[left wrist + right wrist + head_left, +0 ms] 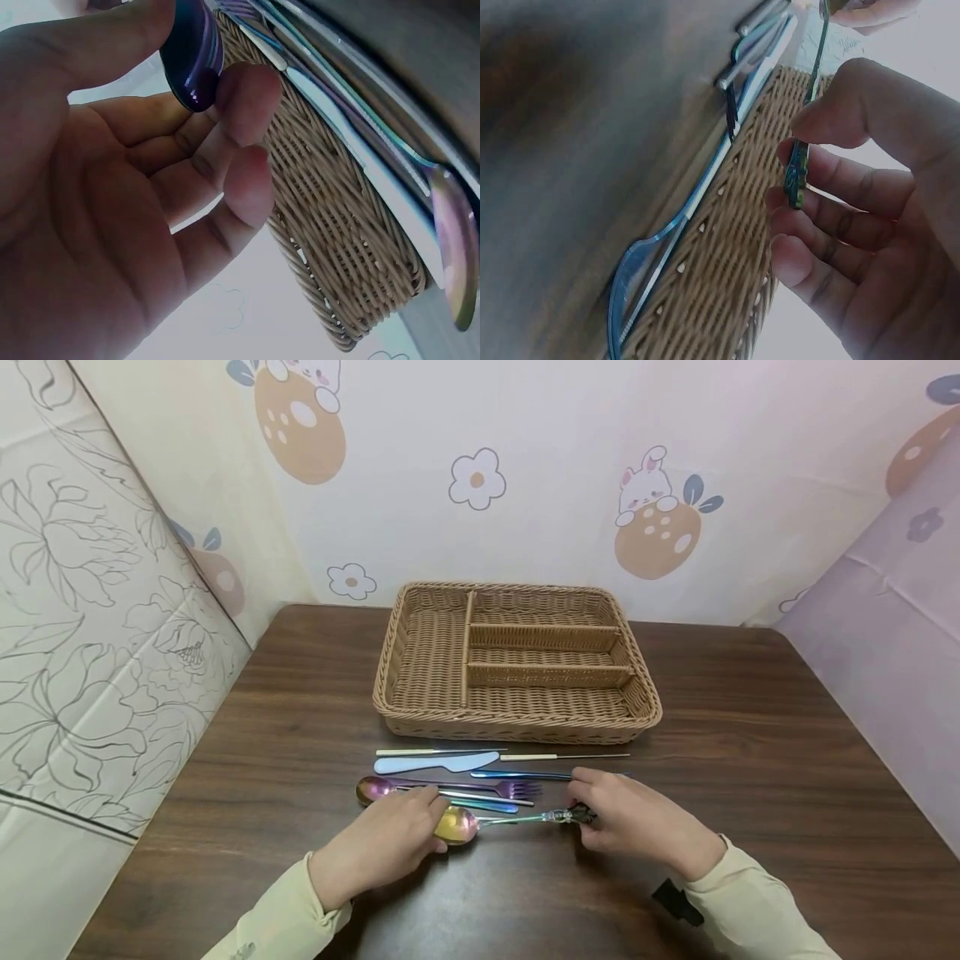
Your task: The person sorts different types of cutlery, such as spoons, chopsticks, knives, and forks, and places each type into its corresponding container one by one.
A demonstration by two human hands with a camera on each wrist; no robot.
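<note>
My left hand (386, 839) holds the golden-pink bowl of a spoon (457, 826) between thumb and fingers; the left wrist view shows the bowl (191, 64) looking dark purple. With thumb and fingertips, my right hand (626, 818) pinches the spoon's ornate handle end (797, 176). The spoon lies crosswise between both hands. Just beyond the left hand are a purple spoon (372, 789), a purple fork (517, 789) and a blue-green handle (487, 806). A blue metallic knife (634, 262) lies past the right hand, which partly covers it in the head view.
A tan wicker basket (517, 728) with dividers stands behind the cutlery, against the patterned backdrop. Between them lie a light-blue knife (435, 763) and two thin cream-handled utensils, one at left (405, 752), another at right (528, 757). A black strap (677, 902) hangs by the right sleeve.
</note>
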